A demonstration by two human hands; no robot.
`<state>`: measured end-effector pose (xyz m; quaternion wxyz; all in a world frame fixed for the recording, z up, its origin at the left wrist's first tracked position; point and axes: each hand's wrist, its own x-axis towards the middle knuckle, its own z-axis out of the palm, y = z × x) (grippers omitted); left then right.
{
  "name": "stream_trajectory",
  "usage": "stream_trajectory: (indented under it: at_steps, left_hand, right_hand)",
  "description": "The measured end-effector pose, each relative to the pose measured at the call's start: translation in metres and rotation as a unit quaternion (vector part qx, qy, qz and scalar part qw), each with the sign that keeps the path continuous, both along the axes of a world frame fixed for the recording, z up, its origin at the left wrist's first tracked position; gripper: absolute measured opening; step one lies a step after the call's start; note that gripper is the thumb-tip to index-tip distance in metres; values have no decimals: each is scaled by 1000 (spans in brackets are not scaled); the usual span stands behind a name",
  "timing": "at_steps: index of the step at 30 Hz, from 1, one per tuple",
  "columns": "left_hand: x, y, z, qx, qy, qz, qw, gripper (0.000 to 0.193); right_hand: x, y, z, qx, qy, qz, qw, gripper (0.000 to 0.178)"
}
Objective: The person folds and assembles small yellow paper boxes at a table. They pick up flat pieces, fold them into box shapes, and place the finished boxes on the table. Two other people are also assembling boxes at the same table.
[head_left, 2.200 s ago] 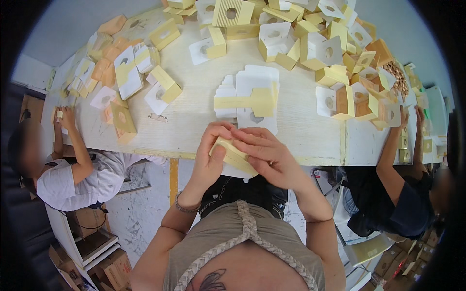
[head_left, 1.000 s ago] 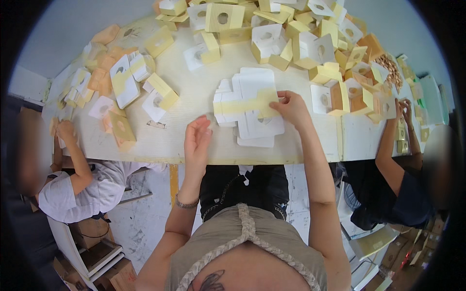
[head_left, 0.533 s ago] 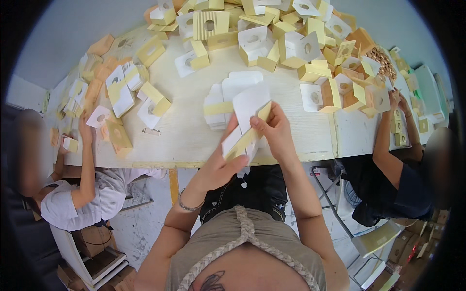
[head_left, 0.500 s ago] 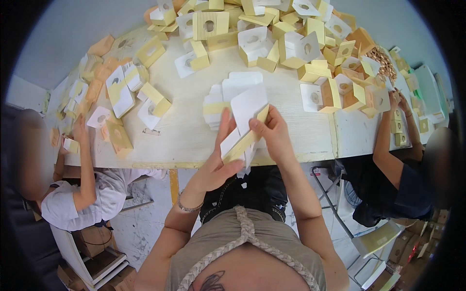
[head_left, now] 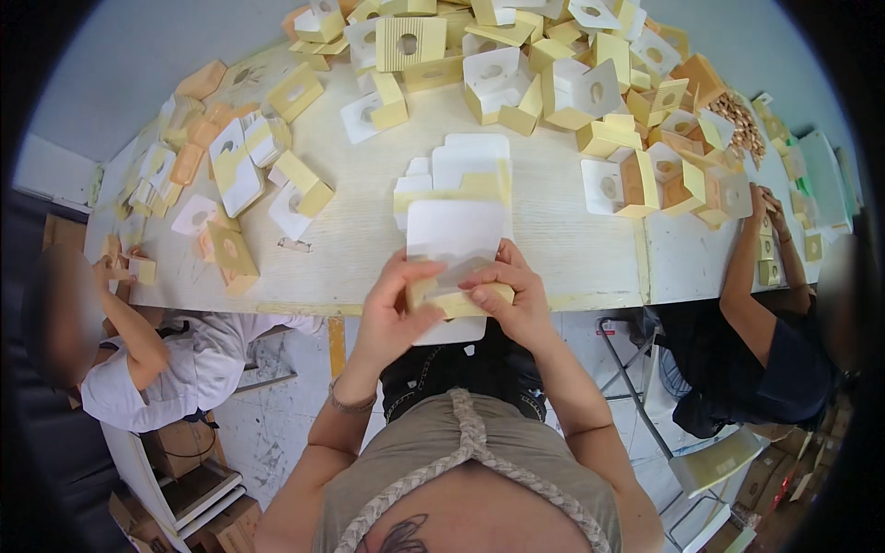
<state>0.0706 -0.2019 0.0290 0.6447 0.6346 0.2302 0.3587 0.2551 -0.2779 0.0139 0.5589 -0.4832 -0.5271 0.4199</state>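
Observation:
Between my hands, at the near edge of the table, is a partly folded carton (head_left: 456, 230), pale yellow outside and white inside. One white panel stands up toward the table and another hangs below my fingers. My left hand (head_left: 396, 300) is closed on its left side, fingers slightly blurred. Gripping the right side, my right hand (head_left: 518, 293) has its thumb on the yellow front strip (head_left: 461, 302). Just beyond lies a small stack of flat carton blanks (head_left: 472, 161), white with yellow parts.
A heap of yellow and white cartons (head_left: 544, 83) with round holes covers the far side. Open cartons (head_left: 300, 194) lie left, others (head_left: 636, 180) right. Small copper-coloured pieces (head_left: 737, 129) are piled far right. A co-worker (head_left: 175, 369) sits left, another (head_left: 765, 332) right.
The carton has turned from a diagonal slant to nearly straight, its white panel now upright. Both hands have shifted to its two sides. The left co-worker's hands have moved left and closer together.

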Motion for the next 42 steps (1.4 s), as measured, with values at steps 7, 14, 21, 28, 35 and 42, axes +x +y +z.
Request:
stream_trajectory:
  at_steps: [7,14,21,28,35,42]
  left_hand:
    - [0,-1,9,5,-2,4,1000,31]
    - [0,1,11,-16,-52,-5,999,42]
    - [-8,3,5,-59,-121,-50,990,69]
    - [-5,3,11,-45,-84,-32,995,58]
    - [2,9,2,46,-14,73,996,29]
    - [5,0,-5,-67,-85,98,989,16]
  right_hand:
    - [-17,7,24,51,176,-73,980,25]
    - [5,16,42,-33,22,62,997,36]
    - [7,21,59,-153,93,102,978,24]
    - [2,17,48,-127,87,69,986,23]
    - [-19,13,42,-41,27,3,999,34]
    - [-25,1,11,103,-143,-53,983,48]
